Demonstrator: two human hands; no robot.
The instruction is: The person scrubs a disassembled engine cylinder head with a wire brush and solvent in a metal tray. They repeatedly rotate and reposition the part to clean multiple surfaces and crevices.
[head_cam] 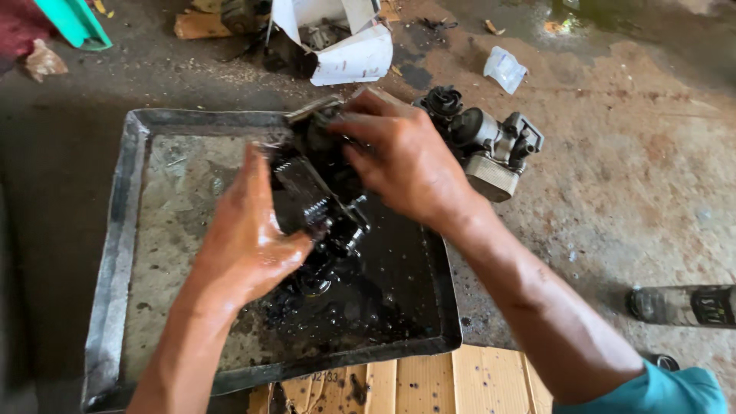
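Both my hands grip the oily part (318, 195) over the tray (123, 230): left hand (249, 238) underneath, right hand (402, 157) on top.

Rough concrete floor (636, 176), stained brown w/ dark oily patches, daylight from top. Cardboard sheet (429, 383) at bottom edge; torn white carton (349, 54), wood scraps (201, 24) & bottle (682, 304) lying about.

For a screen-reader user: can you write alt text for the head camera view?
Two oily hands, left hand and right hand, grip a black greasy engine part over a metal tray pooled with dark oil. A grey metal assembly sits just beyond the tray on the stained concrete floor.
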